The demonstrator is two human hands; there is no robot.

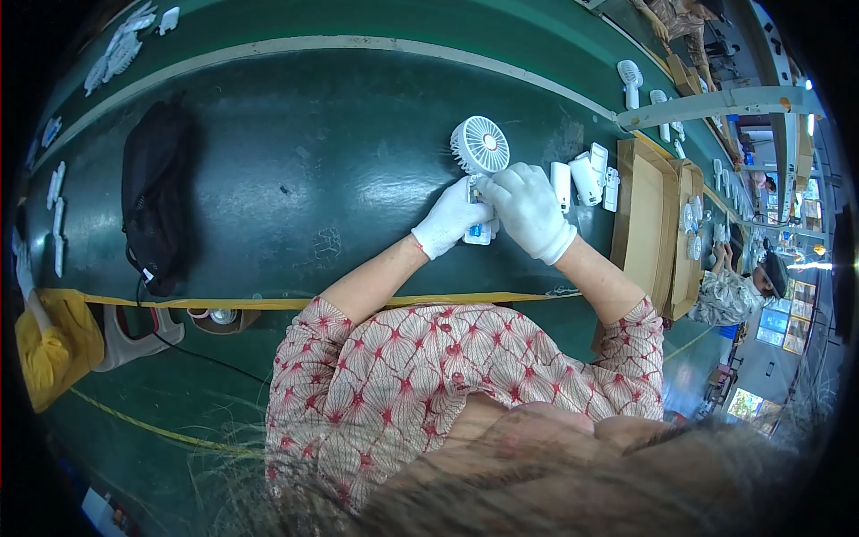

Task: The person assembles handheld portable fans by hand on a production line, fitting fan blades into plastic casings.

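The person wore a short-sleeved shirt (403,358) of pale cream cloth, printed all over with fine lines that fanned out like shells, with red bursts where the lines met. What looked like small red buttons (449,350) sat on the front. The left hand (452,217) and right hand (530,210) were covered by white gloves (539,228), the left one edged at the wrist by a thin red line (419,244).

The dark green desk (313,206), with a yellow strip (268,303) along its near edge, carries a black bag (157,197) on the left; white plastic casings (585,180) lie at right, beside an open cardboard box (646,215).
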